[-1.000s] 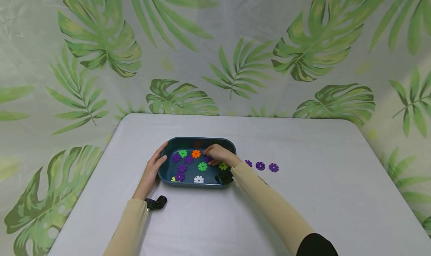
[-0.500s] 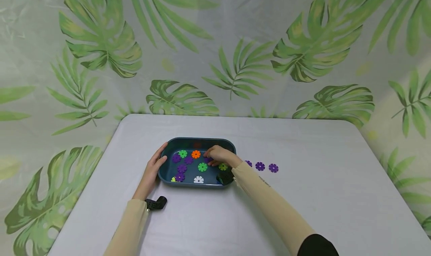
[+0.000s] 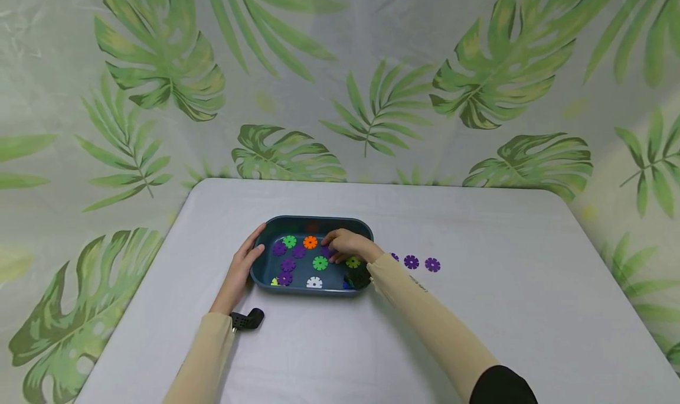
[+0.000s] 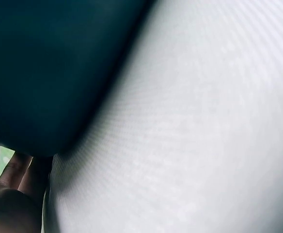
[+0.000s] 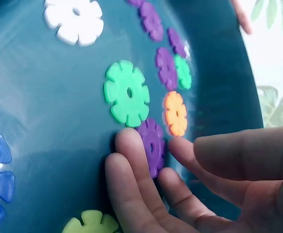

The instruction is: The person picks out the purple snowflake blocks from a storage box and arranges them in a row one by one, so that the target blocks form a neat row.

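A dark blue-green tray holds several notched plastic snowflake discs in purple, green, orange, white, yellow-green and blue. My left hand holds its left end, fingers along the outer wall and thumb over the rim; in the left wrist view, part of the fingers shows beside the wall. Inside the right half is my right hand. In the right wrist view its fingers spread around a purple snowflake disc, fingertips right at its edge, thumb apart from it. A green disc and an orange disc lie close by.
To the tray's right, purple discs lie in a row on the white-covered table, one partly hidden by the right forearm. A white disc lies near the tray's front wall. Behind the table hangs a leaf-patterned cloth.
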